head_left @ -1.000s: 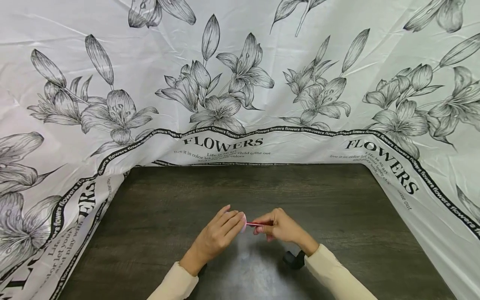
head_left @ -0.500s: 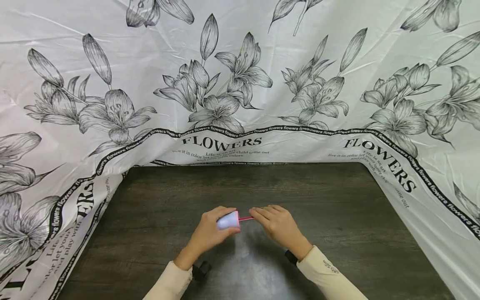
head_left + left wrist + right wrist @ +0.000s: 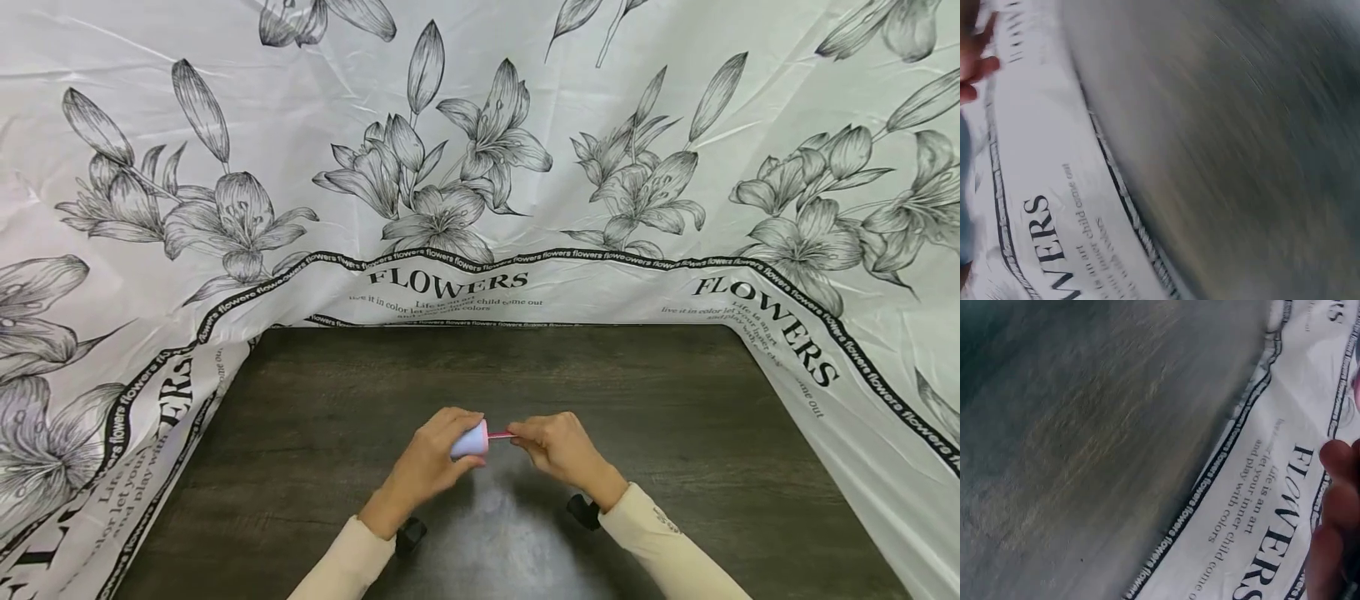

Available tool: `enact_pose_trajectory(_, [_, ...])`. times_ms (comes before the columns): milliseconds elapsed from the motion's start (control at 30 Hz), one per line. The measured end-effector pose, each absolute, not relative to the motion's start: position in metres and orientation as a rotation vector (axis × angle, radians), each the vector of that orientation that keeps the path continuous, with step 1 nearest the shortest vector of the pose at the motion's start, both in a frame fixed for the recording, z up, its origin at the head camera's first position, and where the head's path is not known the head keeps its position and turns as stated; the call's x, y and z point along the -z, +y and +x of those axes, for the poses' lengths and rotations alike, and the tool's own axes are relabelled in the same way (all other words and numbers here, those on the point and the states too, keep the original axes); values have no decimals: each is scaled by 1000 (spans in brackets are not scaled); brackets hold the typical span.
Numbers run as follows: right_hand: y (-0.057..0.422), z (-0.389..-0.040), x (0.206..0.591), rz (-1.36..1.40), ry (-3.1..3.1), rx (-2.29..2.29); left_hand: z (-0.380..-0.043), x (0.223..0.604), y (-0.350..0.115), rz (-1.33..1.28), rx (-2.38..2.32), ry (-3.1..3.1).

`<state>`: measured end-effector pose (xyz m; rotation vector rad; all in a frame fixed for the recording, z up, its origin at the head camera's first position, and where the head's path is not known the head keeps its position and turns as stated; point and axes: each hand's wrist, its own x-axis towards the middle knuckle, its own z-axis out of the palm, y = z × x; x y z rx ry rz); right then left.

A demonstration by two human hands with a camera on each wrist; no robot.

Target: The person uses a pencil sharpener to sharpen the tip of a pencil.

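In the head view my left hand (image 3: 423,458) grips a pale lavender-blue cylinder (image 3: 470,440) with a pink rim, fingers over the top and thumb underneath. A thin pink, pencil-like stick (image 3: 499,435) runs from its rimmed end to my right hand (image 3: 562,450), which pinches the outer end between thumb and fingers. The cylinder lies sideways, held above the table. Its back end is hidden in the left palm, and what is inside cannot be seen. The right wrist view catches only curled fingers (image 3: 1335,487) at its right edge. The left wrist view is blurred.
A dark wood-grain table (image 3: 337,367) lies under both hands. White cloth (image 3: 600,300) printed with flowers and lettering hangs behind it and along its sides. Black wrist cameras (image 3: 582,511) sit under the wrists.
My left hand has turned round the cylinder, from back uppermost to thumb below. The right hand's fingers folded over the stick, then shifted back to a pinch. The stick stays in the cylinder's end.
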<state>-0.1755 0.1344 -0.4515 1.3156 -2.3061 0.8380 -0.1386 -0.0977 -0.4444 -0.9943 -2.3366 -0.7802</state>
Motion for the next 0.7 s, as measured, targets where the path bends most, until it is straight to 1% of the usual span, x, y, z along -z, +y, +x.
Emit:
enact_pose_trajectory(67, [137,-177,448,1337,-2503,-1137,-142,449,-95,-1078,464,-2120])
enact_pose_trajectory(167, [141,-180,443,1287,-2769,-1611,-147,457,-93,-1118,173,-1857])
enact_pose_trajectory(200, [141,-181,442,1271,-2824,-1701,-148,460,-93,-1115,137,-1813])
enact_pose_trajectory(267, [141,-183,442,1273,-2868,-1704,-148,464,-93,-1109,152,-1799])
enact_pose_trajectory(333, [140,-182,442,1315,-2828,-1505,-146,467,-95,-1090,238,-1881])
enact_pose_trajectory(400, [138,-179,445,1358,-2699,-1129,-143,467,-98,-1044,398,-2011])
enact_pose_trajectory(533, [137,-173,454,1262,-2312,-412,-140,458,-101,-899,818,-2323])
enact_pose_trajectory(633, [136,-170,458,1174,-2102,-162,-140,447,-104,-772,1173,-2554])
enact_pose_trajectory(700, [135,-170,459,1136,-2009,-99,-140,440,-107,-679,1382,-2681])
